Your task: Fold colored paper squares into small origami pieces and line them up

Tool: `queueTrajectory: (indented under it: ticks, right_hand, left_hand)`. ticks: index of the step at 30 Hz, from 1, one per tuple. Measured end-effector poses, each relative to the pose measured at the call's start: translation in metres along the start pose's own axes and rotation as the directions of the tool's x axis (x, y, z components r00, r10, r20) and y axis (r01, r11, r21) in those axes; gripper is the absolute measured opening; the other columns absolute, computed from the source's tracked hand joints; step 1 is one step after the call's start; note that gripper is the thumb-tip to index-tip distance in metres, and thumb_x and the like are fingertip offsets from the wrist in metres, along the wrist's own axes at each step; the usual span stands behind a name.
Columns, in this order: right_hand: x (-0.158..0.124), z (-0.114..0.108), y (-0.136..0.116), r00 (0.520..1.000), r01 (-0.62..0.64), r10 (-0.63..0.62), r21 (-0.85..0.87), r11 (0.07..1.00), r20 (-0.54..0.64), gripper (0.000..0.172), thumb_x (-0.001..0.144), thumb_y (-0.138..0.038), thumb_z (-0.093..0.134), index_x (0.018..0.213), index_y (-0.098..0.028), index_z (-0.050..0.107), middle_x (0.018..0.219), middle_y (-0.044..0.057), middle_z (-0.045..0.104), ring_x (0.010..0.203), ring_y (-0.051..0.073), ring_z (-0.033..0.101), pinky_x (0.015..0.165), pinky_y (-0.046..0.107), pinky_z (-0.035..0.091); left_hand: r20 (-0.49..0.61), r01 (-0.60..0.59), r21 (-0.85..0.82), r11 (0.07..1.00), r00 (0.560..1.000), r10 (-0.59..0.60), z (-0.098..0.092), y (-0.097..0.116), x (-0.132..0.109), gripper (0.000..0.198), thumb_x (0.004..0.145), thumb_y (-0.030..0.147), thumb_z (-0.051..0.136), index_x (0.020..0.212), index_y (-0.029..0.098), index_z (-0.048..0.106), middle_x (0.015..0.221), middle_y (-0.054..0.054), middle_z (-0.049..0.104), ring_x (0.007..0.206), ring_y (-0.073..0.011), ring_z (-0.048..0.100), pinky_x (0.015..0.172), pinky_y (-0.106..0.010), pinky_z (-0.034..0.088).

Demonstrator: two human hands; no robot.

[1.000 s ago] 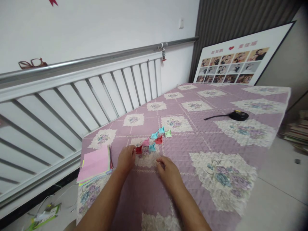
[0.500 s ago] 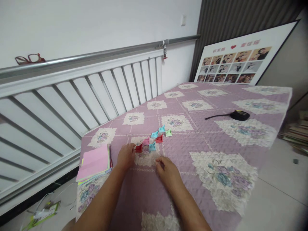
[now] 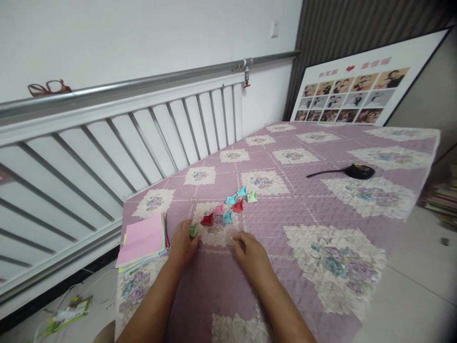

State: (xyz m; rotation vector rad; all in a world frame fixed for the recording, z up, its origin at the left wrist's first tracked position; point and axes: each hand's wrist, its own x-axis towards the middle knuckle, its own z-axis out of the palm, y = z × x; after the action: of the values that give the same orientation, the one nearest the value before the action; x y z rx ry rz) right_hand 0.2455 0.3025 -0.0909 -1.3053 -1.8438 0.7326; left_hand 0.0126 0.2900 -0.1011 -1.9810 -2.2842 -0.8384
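Several small folded paper pieces lie in two slanting rows on the flowered cloth, among them a dark red one (image 3: 207,219), a pink one (image 3: 219,208), a blue one (image 3: 227,217) and a light green one (image 3: 252,196). My left hand (image 3: 183,244) has its thumb and fingers around a green folded piece (image 3: 193,230), just left of the dark red one. My right hand (image 3: 251,255) rests on the cloth below the rows, fingers curled with thumb and forefinger close together; whether anything small is between them cannot be made out.
A stack of coloured paper (image 3: 144,240) lies at the table's left edge. A black tape-like object (image 3: 359,171) with a strap is at the right. Behind stand a white radiator (image 3: 160,128) and a photo board (image 3: 346,90).
The green folded piece now shows at my left hand, which has shifted slightly down and left of the dark red piece. My right hand has hardly moved. The view has shifted slightly.
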Motion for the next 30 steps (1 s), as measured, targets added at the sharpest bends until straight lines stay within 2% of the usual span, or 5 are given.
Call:
queueTrajectory:
  ticks: [6,21,27,30]
  right_hand:
    - [0.000,0.002,0.002,1.000,0.009,-0.009,-0.010,1.000,0.009,0.017,0.078,-0.018,0.046,0.084,-0.019,0.062,0.086,0.006,0.065,0.084,0.020,0.060,0.078,0.031,0.045]
    - [0.000,0.004,0.002,1.000,0.016,-0.015,-0.038,0.999,0.027,0.017,0.079,-0.024,0.046,0.082,-0.019,0.061,0.084,0.006,0.064,0.078,0.018,0.059,0.072,0.028,0.043]
    - [0.001,0.005,0.003,0.999,0.006,-0.004,-0.064,0.998,0.035,0.017,0.080,-0.023,0.047,0.084,-0.019,0.062,0.086,0.006,0.065,0.080,0.018,0.060,0.075,0.028,0.044]
    - [0.001,0.004,0.003,0.999,0.004,0.000,-0.088,0.996,0.046,0.016,0.080,-0.023,0.047,0.086,-0.019,0.062,0.088,0.006,0.066,0.082,0.017,0.060,0.076,0.027,0.044]
  left_hand:
    - [-0.030,0.070,-0.039,0.997,0.997,-0.071,0.010,-0.007,-0.006,0.051,0.076,0.021,0.061,0.124,0.015,0.048,0.115,-0.012,0.060,0.108,-0.0239,0.056,0.095,-0.038,0.043]
    - [-0.106,0.014,-0.098,0.995,0.994,-0.024,0.013,-0.002,-0.006,0.046,0.074,0.020,0.061,0.119,0.013,0.052,0.110,-0.012,0.061,0.106,-0.0254,0.056,0.095,-0.042,0.044]
    - [-0.165,-0.014,-0.097,0.995,0.986,-0.002,0.009,-0.001,-0.009,0.053,0.075,0.023,0.062,0.125,0.013,0.047,0.119,-0.013,0.054,0.115,-0.0267,0.049,0.100,-0.043,0.040]
    - [-0.225,0.004,-0.089,0.996,0.974,-0.024,0.008,0.001,-0.018,0.056,0.079,0.024,0.058,0.131,0.011,0.041,0.125,-0.016,0.049,0.122,-0.0287,0.044,0.104,-0.047,0.036]
